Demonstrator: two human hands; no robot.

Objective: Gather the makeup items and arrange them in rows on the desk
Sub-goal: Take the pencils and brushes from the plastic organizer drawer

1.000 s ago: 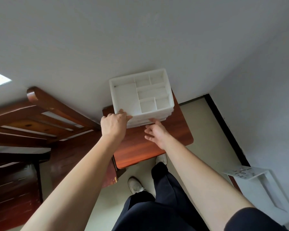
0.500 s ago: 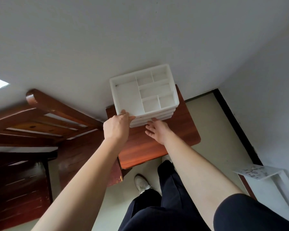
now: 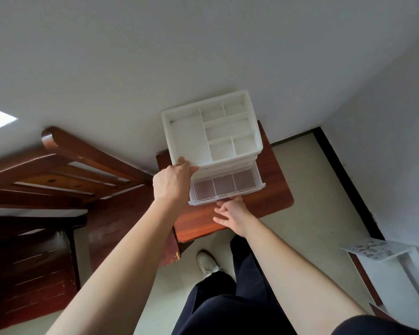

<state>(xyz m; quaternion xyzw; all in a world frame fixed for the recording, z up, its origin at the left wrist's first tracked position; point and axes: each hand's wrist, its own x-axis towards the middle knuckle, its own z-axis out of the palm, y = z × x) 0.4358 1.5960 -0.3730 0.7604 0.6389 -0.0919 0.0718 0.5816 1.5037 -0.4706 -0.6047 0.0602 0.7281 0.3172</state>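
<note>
A person stands at a small reddish wooden table (image 3: 273, 189) set against a white wall, both bare arms stretched towards a white plastic makeup organizer (image 3: 189, 139) that sits on the table's far side, close to the wall. The organizer's open top is split into several compartments of different sizes. The left hand (image 3: 172, 184) has its grip closed on the organizer's near left corner, thumb on the rim. Below the top tray, a clear drawer (image 3: 224, 187) with three compartments juts out towards the person. The right hand (image 3: 232, 215) meets the drawer's front edge from the near side, its lower fingers loosely spread; whether its grip is closed on the lip cannot be told. Dark trousers (image 3: 228, 305) and a white shoe (image 3: 206, 262) show above the pale floor. A dark slatted wooden frame (image 3: 70, 165) stands at left, a white shelf (image 3: 377, 250) at right.
</note>
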